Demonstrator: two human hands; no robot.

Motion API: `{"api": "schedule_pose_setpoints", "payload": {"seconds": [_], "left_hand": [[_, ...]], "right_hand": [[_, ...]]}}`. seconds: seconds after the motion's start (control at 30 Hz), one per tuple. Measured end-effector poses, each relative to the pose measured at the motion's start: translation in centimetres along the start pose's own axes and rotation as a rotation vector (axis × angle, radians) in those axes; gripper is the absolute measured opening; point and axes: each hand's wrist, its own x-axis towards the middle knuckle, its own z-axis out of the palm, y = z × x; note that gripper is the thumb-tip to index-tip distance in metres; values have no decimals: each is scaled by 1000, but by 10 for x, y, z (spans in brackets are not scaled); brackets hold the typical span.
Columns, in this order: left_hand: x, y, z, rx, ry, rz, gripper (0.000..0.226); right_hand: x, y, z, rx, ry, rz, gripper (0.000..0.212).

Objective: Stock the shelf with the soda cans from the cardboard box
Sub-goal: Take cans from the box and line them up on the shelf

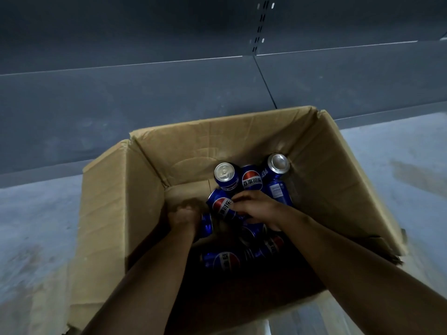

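An open cardboard box (113,197) sits on the floor below me, holding several blue soda cans with red, white and blue logos. Three cans (251,178) stand or lean at the far side of the box. Others (223,259) lie loose at the bottom in shadow. Both my arms reach down into the box. My right hand (256,207) curls its fingers around a tilted can (221,204) in the middle. My left hand (183,216) is curled beside a lying can (206,226); whether it grips that can is hidden.
A dark grey shelf (145,97) runs across the top of the view just beyond the box, with a slotted upright (260,25) at the back. Grey concrete floor (36,226) surrounds the box. The box flaps stand open on all sides.
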Motion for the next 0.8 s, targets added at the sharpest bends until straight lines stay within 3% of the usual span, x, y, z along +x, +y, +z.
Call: {"api": "schedule_pose_setpoints", "payload": {"seconds": [0.2,0.4,0.6,0.73,0.8], "left_hand": [[-25,9,-18,-161,87,-119,35],[-68,14,-57,-290,145,-68,52],[-138,4,-128,-318,208,-52,52],[-195,-7,-184,-368,187,-84,57],[-224,-14,-214,-362,159,-93,64]], "right_hand": [[-21,-8,-4,-9,9,17,6],[-66,-30,-6,-80,32,35,9],[-131,-83,-19,-209,29,37,31],[-181,-129,-29,-131,24,21,8],[-206,-155,-34,-110,19,13,11]]}}
